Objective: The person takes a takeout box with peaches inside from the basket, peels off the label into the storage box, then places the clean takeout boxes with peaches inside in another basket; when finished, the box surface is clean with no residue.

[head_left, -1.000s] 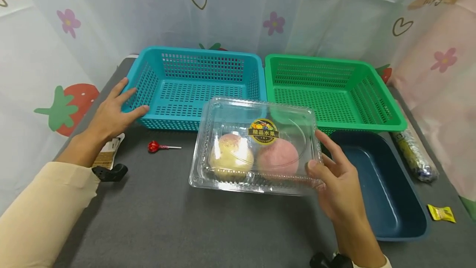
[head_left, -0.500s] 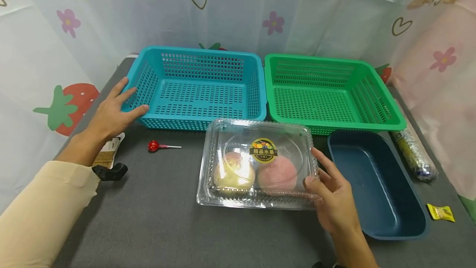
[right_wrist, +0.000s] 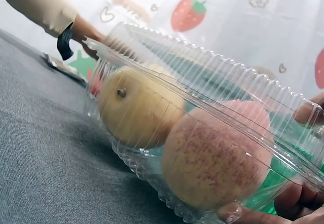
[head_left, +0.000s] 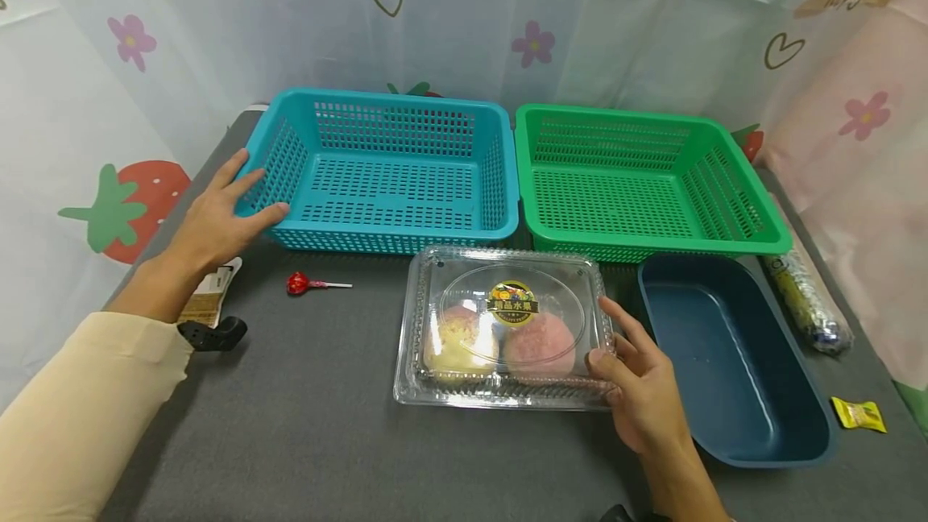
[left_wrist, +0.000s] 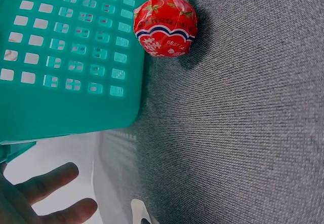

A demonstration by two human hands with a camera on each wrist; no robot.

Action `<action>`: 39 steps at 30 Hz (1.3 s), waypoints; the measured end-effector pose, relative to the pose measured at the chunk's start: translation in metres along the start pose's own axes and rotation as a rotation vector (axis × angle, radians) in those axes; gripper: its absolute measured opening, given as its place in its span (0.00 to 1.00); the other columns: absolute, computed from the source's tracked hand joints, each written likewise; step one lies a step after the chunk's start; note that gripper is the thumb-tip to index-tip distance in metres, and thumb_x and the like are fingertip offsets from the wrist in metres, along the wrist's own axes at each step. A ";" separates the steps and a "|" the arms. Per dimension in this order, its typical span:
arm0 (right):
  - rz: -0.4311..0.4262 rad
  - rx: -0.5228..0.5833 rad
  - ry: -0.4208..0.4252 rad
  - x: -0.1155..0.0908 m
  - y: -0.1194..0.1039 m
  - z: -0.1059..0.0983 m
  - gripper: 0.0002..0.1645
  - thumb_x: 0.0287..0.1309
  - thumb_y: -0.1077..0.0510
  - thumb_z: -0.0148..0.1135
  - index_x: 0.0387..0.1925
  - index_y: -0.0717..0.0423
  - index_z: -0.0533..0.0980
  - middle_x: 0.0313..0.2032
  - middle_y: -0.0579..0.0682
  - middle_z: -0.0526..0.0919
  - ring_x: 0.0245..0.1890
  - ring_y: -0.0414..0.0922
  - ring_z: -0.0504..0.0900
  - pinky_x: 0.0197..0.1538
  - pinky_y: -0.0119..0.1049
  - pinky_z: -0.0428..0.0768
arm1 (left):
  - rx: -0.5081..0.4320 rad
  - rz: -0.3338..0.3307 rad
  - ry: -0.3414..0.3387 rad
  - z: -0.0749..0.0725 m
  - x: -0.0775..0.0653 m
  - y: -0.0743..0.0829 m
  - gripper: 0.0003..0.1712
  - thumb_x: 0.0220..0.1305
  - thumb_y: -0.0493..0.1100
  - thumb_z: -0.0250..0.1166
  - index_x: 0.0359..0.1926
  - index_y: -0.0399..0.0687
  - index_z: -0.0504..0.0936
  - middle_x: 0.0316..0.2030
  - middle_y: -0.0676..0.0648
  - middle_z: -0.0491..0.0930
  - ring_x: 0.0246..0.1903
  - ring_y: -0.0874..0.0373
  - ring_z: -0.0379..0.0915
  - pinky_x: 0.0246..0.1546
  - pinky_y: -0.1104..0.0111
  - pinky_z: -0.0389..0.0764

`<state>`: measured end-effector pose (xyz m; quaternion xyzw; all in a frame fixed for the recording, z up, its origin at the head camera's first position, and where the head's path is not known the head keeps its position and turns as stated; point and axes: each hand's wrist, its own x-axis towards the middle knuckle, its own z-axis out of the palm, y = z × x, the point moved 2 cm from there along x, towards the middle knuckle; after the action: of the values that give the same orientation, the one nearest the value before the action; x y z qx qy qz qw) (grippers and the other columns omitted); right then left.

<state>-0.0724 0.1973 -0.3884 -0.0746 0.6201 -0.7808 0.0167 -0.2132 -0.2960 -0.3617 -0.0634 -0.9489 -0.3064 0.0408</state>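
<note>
My right hand [head_left: 641,381] grips the right edge of a clear plastic clamshell fruit box [head_left: 428,272], thumb on top and fingers around the side. Inside sit a yellow round fruit [right_wrist: 144,105] and a pink speckled one [right_wrist: 217,153], which looks like a peach. The lid is down and carries a round black-and-yellow label [head_left: 511,304]. Whether the box touches the table is hard to tell. At the far left, my left hand [head_left: 221,216] rests spread on the corner of a blue perforated basket [head_left: 395,240]; its fingers [left_wrist: 50,181] look straight in the left wrist view.
A green basket [head_left: 652,246] stands right of the blue one. Before it lies a dark blue tub [head_left: 732,361], with a foil-wrapped packet [head_left: 808,300] and a yellow candy [head_left: 859,415] further right. A red lollipop [head_left: 299,283] and a brown-white packet [head_left: 209,296] lie at left.
My right hand has brought the fruit box down and nearer to me, clear of the baskets' front edges, and levelled it somewhat. The left hand stays on the blue basket.
</note>
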 end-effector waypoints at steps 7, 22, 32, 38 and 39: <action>0.051 -0.050 0.022 0.001 0.005 -0.003 0.37 0.64 0.73 0.53 0.72 0.56 0.58 0.49 0.65 0.70 0.38 0.46 0.76 0.30 0.30 0.75 | 0.011 -0.008 -0.007 0.000 0.001 -0.002 0.46 0.66 0.62 0.54 0.74 0.38 0.53 0.76 0.46 0.34 0.70 0.32 0.35 0.57 0.30 0.48; 0.019 -0.208 0.056 0.004 0.010 -0.010 0.36 0.62 0.72 0.57 0.70 0.57 0.61 0.27 0.54 0.66 0.29 0.43 0.66 0.29 0.34 0.67 | 0.024 -0.002 -0.018 -0.011 -0.001 0.009 0.48 0.65 0.61 0.56 0.75 0.43 0.49 0.75 0.43 0.36 0.70 0.34 0.35 0.57 0.29 0.48; 0.003 -0.234 0.057 0.003 0.009 -0.009 0.35 0.62 0.72 0.56 0.70 0.58 0.62 0.26 0.54 0.62 0.26 0.43 0.62 0.24 0.39 0.57 | 0.035 0.040 0.093 -0.040 -0.013 0.038 0.46 0.64 0.60 0.58 0.76 0.52 0.51 0.75 0.49 0.39 0.71 0.37 0.37 0.57 0.30 0.48; -0.001 -0.249 0.057 0.004 0.009 -0.009 0.35 0.62 0.72 0.56 0.70 0.58 0.62 0.26 0.54 0.62 0.27 0.43 0.63 0.24 0.38 0.59 | 0.023 0.094 0.137 -0.045 -0.027 0.061 0.44 0.62 0.58 0.61 0.76 0.57 0.54 0.75 0.54 0.40 0.71 0.41 0.39 0.55 0.30 0.53; -0.002 -0.250 0.056 0.004 0.009 -0.009 0.35 0.62 0.72 0.56 0.70 0.58 0.62 0.26 0.54 0.62 0.27 0.43 0.63 0.24 0.38 0.59 | 0.012 0.101 0.146 -0.045 -0.030 0.066 0.44 0.62 0.57 0.61 0.75 0.57 0.54 0.75 0.54 0.41 0.71 0.41 0.40 0.55 0.30 0.54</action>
<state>-0.0779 0.2032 -0.3983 -0.0549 0.7128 -0.6991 -0.0109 -0.1720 -0.2726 -0.2906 -0.0885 -0.9408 -0.3022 0.1258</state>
